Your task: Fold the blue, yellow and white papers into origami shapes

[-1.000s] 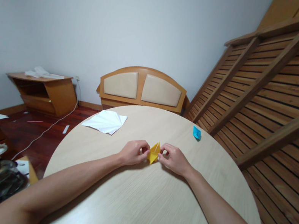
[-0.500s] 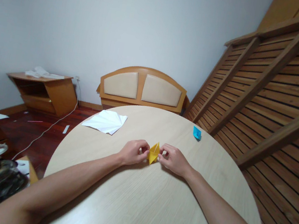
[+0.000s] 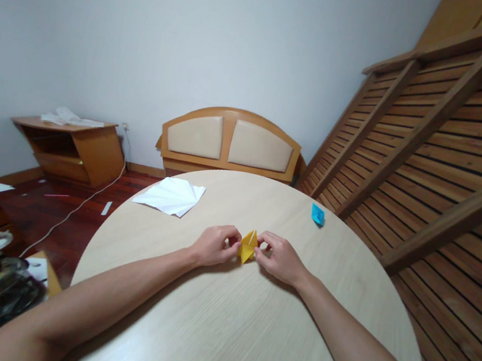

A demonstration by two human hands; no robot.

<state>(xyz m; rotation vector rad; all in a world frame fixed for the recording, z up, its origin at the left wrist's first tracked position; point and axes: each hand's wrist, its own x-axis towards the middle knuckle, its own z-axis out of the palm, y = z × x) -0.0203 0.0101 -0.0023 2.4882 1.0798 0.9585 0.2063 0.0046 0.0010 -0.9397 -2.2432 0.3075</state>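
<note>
At frame centre, the left hand [image 3: 213, 245] and the right hand [image 3: 279, 258] are each pinching one side of one small folded yellow paper piece [image 3: 248, 246], its long axis running up-down with the lower tip pointing toward the bottom of the frame. It is sitting on the round pale wooden table [image 3: 242, 330], well clear of every edge, with bare surface lying below it. One folded white paper sheet [image 3: 172, 196] is lying upper left, one small blue paper boat [image 3: 318, 214] upper right.

On the round table [image 3: 240, 342], the left hand [image 3: 213, 245] at nine o'clock and the right hand [image 3: 279, 258] at three o'clock pinch a folded yellow paper [image 3: 248, 246], with white paper [image 3: 170, 196] at eleven and a blue paper boat [image 3: 318, 214] at one.
</note>
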